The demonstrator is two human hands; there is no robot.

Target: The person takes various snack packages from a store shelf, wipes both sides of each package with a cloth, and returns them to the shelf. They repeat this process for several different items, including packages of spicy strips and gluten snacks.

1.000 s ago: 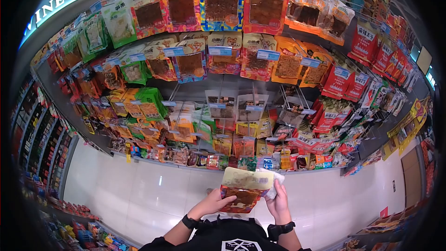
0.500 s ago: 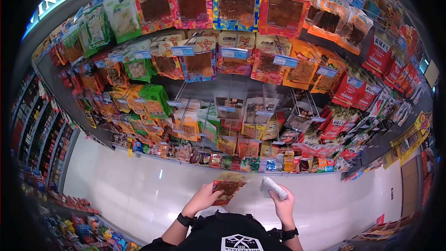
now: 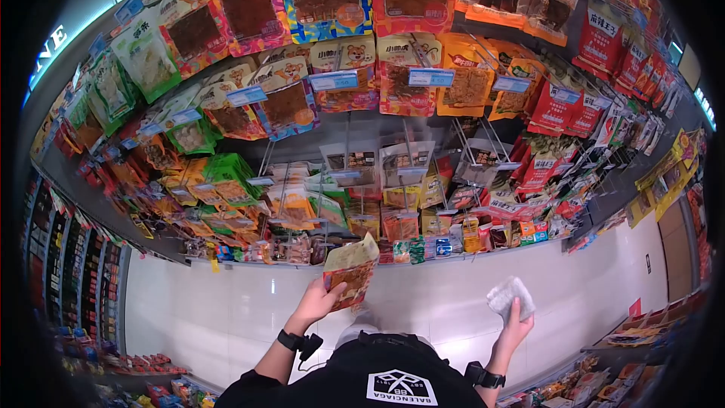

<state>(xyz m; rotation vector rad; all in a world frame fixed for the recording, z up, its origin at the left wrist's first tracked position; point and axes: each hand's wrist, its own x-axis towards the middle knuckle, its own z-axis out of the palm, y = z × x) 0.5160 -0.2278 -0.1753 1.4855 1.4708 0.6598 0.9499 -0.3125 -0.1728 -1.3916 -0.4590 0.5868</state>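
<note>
Gripped by its lower left edge, a snack packet (image 3: 353, 264) with a cream top and red-brown front is in my left hand (image 3: 320, 301). It stands roughly upright, tilted a little, in front of the lowest shelf. On the other side, my right hand (image 3: 515, 326) pinches a folded white-grey cloth (image 3: 510, 298), held out over the floor away from the packet. Both wrists wear black straps, the left one with a small device and cable.
A rack ahead carries rows of hanging snack packets (image 3: 325, 0) on metal hooks with blue price tags (image 3: 334, 80). Pale tiled floor (image 3: 589, 279) runs below it. Shelves of goods (image 3: 75, 272) stand at the left, and more packets (image 3: 627, 332) lie at the lower right.
My right hand has moved right with the cloth, away from the packet. My left hand has moved left and raised the packet more upright. The view has shifted.
</note>
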